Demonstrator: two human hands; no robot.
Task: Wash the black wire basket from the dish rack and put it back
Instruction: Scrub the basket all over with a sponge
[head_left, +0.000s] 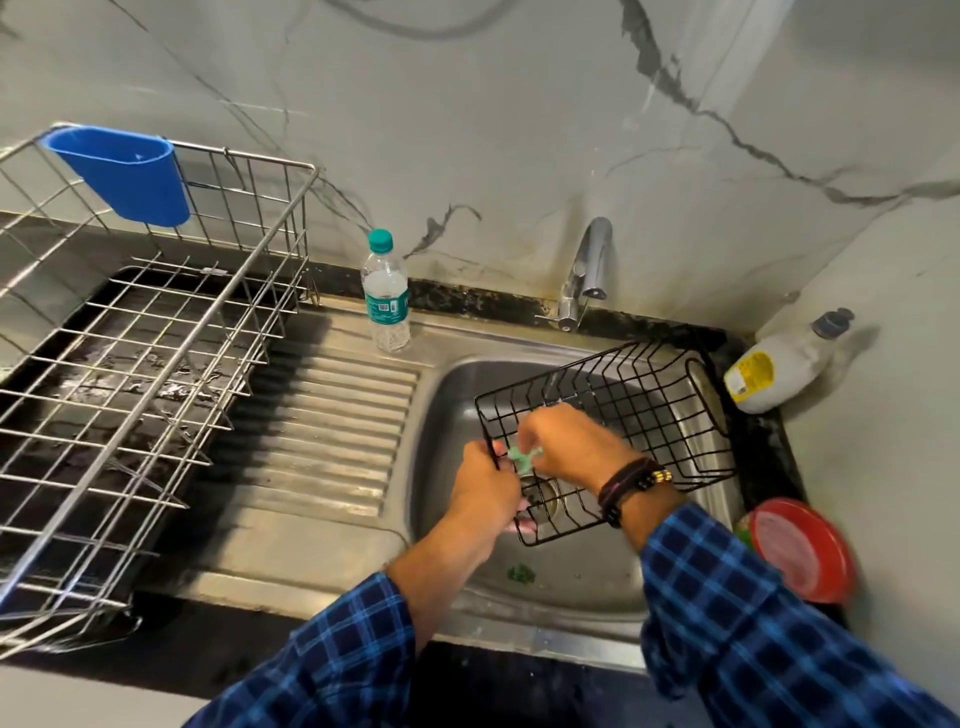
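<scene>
Over the sink the black wire basket is held tilted, left hand gripping its corner, right hand pinching a green scrubber — best to rub wire by wire, turning the basket

A dark stone desk runs along the marble-patterned wall, with a steel sink unit set into it: a ribbed drainboard on the left and the basin on the right. A steel wire dish rack stands at the left end, partly over the drainboard. A clear water bottle with a teal cap stands upright at the drainboard's back edge. A white detergent bottle lies in the back right corner, and a red-lidded container sits right of the basin.
</scene>
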